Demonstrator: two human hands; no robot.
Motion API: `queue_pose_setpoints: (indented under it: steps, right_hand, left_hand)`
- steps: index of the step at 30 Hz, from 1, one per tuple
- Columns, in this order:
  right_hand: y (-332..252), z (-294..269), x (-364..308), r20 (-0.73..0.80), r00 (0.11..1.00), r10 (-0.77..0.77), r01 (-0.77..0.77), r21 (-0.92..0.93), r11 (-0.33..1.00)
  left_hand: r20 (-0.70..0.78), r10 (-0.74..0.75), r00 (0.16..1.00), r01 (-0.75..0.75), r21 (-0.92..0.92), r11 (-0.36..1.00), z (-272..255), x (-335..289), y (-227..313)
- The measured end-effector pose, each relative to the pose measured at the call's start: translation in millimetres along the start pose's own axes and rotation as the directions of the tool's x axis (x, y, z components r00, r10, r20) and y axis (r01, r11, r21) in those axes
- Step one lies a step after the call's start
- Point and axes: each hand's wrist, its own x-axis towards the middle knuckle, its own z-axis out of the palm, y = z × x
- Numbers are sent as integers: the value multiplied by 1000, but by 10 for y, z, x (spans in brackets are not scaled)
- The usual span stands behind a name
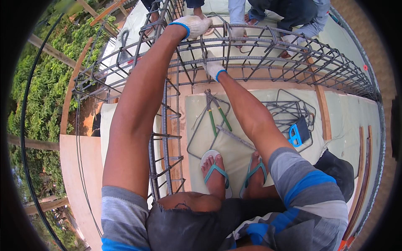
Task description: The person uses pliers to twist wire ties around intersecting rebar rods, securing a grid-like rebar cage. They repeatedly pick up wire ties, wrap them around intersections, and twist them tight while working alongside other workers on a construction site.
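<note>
Both my hands wear white knitted gloves with blue cuffs and work at a long rebar cage (247, 40) that runs across in front of me. My left hand (193, 27) is closed at the cage's upper far side, at the top of a steel stirrup (202, 45); its fingertips are partly hidden. Lower down, my right hand (214, 69) has its fingers wrapped round the same stirrup's upright leg. Opposite me to the right, a co-worker's gloved hands (238, 35) are at the same cage. Another person's foot (208, 22) shows beyond my left hand.
Green-handled nippers (216, 111) lie before my sandalled feet, near a loose stirrup (193, 138). A pile of bent stirrups (289, 109) and a blue-handled dark tool (295, 134) lie to the right. Another rebar cage (165, 125) runs toward me. Trees (33, 104) stand beyond the left edge.
</note>
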Motion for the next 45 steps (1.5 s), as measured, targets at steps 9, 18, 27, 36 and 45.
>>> queue_pose_setpoints:
  steps: [9,18,27,36,45]
  right_hand:
    - [-45,-41,30,33,997,65,-66,27,997]
    - [7,2,93,15,998,60,-60,-29,998]
    - [18,19,94,30,993,117,-116,-37,993]
    - [206,-25,268,-58,994,89,-92,-47,995]
    - [-47,-51,100,25,988,152,-151,-34,988]
  left_hand:
    - [-119,12,993,-5,54,999,82,-73,49]
    - [-131,-86,988,79,-54,995,131,-26,10]
    - [-139,-110,984,98,-93,991,164,-97,51]
    - [-179,-58,982,28,-169,985,182,59,139]
    - [-137,-128,982,109,-137,985,211,-7,24]
